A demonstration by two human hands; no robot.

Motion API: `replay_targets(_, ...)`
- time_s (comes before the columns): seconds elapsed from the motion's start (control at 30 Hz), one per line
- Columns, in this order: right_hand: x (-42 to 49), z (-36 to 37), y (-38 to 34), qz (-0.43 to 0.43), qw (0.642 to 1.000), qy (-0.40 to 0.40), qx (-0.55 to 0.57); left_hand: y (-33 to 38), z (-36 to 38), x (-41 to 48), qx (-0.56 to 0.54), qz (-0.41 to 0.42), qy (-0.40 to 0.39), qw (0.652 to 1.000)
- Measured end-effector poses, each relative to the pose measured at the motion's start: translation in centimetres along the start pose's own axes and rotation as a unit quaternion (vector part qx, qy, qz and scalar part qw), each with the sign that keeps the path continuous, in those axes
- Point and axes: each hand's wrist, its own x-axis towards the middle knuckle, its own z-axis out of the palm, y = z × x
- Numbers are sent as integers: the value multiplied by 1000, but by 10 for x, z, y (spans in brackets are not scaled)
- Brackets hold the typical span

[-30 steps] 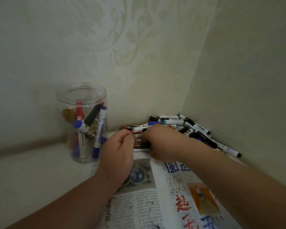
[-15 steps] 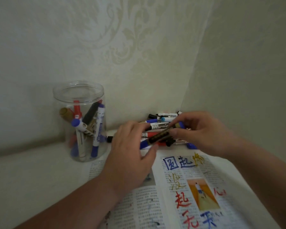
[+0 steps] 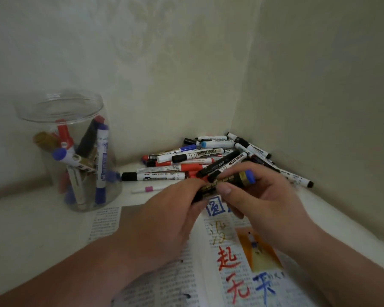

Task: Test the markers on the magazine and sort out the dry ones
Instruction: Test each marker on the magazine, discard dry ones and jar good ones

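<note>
Marker blk/gold, blue end

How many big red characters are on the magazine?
2: upper red character left of the orange picture, lower red character beside the blue character. The left hand and right hand may hide others.

Black marker w/ gold print & blue end, tilted mid-frame, magazine open flat at bottom w/ red & blue scribbles, marker pile just behind, centre-right
</note>
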Motion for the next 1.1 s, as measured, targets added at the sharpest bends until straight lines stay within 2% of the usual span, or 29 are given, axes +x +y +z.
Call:
replay_targets(0.13, -4, -1, 3, 21, 995, -38, -85, 4, 2, 0, -36, 21, -43, 998)
replay_targets(0.3, -6, -5, 2, 11, 998, -55, -7, 4, 3, 1, -1, 38, -19, 999)
replay_targets(0.4, -9, -8, -1, 1, 998, -68, 18, 6, 1, 1, -26, 37, -28, 999)
replay_targets(0.47, -6, -13, -1, 6, 999, -50, 11, 7, -1, 1, -70, 19, -30, 997)
replay_targets(0.53, 0, -21, 4, 7, 1000, 4, 21, 9, -3, 0, -106, -19, -36, 994)
replay_targets(0.63, 10, -34, 15, 32, 984, 127, 118, 4, -3, -1, -130, -30, -26, 991)
replay_targets(0.7, 15, -38, 17, 48, 973, 164, 154, 0, -2, -1, -122, -28, -13, 992)
replay_targets(0.97, 16, -40, 26, 59, 974, 147, 160, 1, -1, 5, -98, -28, 5, 995)
replay_targets(1.1, 13, -44, 23, 59, 985, 115, 114, -2, -2, 6, -41, -29, 2, 999)
